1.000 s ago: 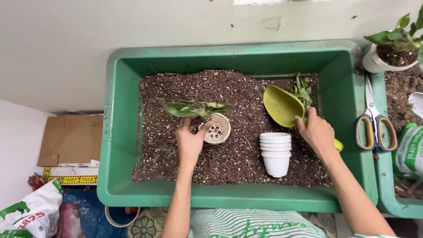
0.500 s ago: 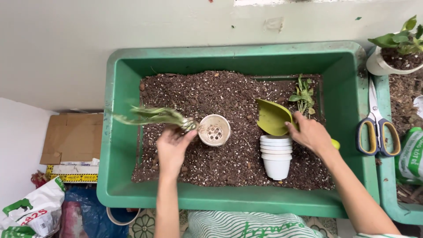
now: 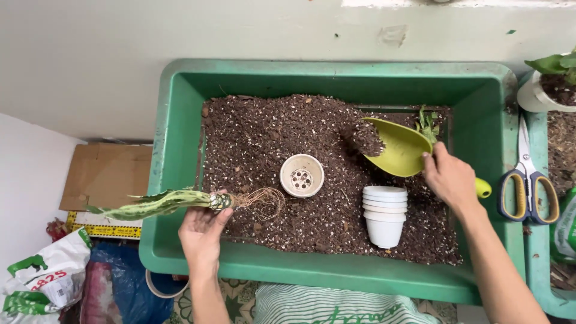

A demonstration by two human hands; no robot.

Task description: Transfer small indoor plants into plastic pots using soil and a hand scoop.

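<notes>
empty pot [image 3: 302, 175] on soil [image 3: 270, 132] in tub [image 3: 180, 96], cup stack [image 3: 384, 215] right

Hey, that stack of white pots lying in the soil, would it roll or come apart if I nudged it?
The stack of white pots lies on its side, so it may roll slightly, though the loose soil should slow it. Nested only loosely, they would probably slide apart. They look thin, plastic and light.

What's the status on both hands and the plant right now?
Left hand grips bare-rooted plant sideways over the tub's left rim. Right hand holds green scoop, soil loaded. Empty white pot unobstructed.
</notes>
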